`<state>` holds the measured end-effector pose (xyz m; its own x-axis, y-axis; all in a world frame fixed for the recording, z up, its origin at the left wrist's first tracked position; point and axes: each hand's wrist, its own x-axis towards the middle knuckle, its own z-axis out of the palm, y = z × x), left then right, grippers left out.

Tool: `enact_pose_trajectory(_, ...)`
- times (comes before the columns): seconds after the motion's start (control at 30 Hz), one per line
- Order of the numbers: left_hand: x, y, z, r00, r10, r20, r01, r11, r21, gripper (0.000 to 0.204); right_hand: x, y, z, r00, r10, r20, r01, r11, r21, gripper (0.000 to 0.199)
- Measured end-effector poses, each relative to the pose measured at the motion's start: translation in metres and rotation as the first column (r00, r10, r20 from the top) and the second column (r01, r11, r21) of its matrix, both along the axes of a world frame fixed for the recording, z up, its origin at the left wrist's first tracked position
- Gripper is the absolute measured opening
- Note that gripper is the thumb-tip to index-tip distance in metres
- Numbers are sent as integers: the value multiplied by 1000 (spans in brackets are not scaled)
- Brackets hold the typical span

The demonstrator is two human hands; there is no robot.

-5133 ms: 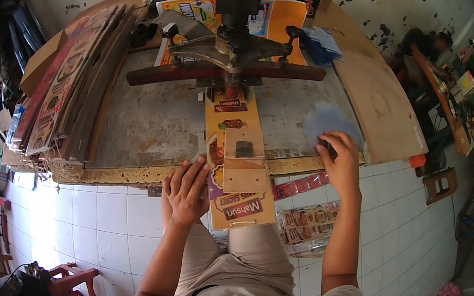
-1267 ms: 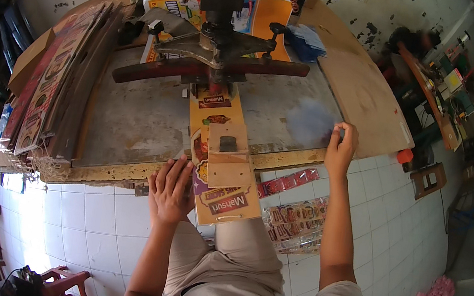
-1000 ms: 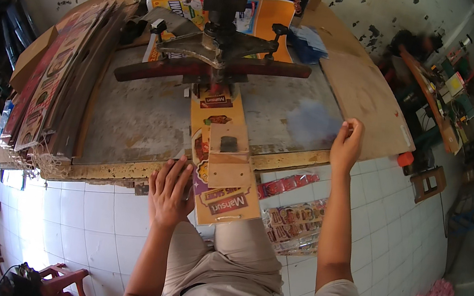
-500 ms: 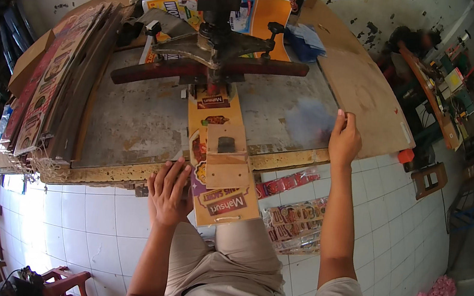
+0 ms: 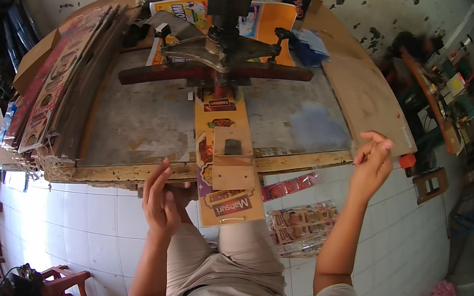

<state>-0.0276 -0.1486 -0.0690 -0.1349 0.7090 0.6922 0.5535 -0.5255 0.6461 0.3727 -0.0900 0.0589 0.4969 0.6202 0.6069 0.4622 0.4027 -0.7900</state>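
A long yellow printed card strip (image 5: 234,211) runs from under the press toward my lap and hangs past the table's front edge. On it lies a tan wooden block (image 5: 232,176) with a dark rectangular opening. My left hand (image 5: 162,203) is raised just left of the strip, fingers stretched and apart, with nothing seen in it. Off the table's right front corner, my right hand (image 5: 373,164) hangs in the air, fingers loosely bent and apart; no held thing shows. Above the strip's far end stands a heavy press head (image 5: 223,55) with a dark red crossbar.
Long printed boards (image 5: 61,87) are stacked on the table's left. A brown board (image 5: 367,103) lies at the right. Printed sheets (image 5: 183,12) are behind the press. Plastic-wrapped printed packs (image 5: 302,221) rest on the tiled floor. A person (image 5: 412,45) is at the far right.
My right hand has moved right and away from the table edge. My left hand has lifted and turned, its fingers spreading. The view has shifted slightly; the strip and block look unmoved.
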Motion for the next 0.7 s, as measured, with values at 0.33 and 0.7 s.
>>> enact_pose_trajectory(0.33, 84, -37, 111, 733, -666, -139, 618, 737, -272, 61, -111, -66, 23, 773, 559, -300, -563, 823, 81, 98)
enact_pose_trajectory(0.7, 18, -7, 113, 836, -501, 223, 531, 638, -557, 57, -77, -28, 1, 302, 904, -302, -928, 206, -310, 70)
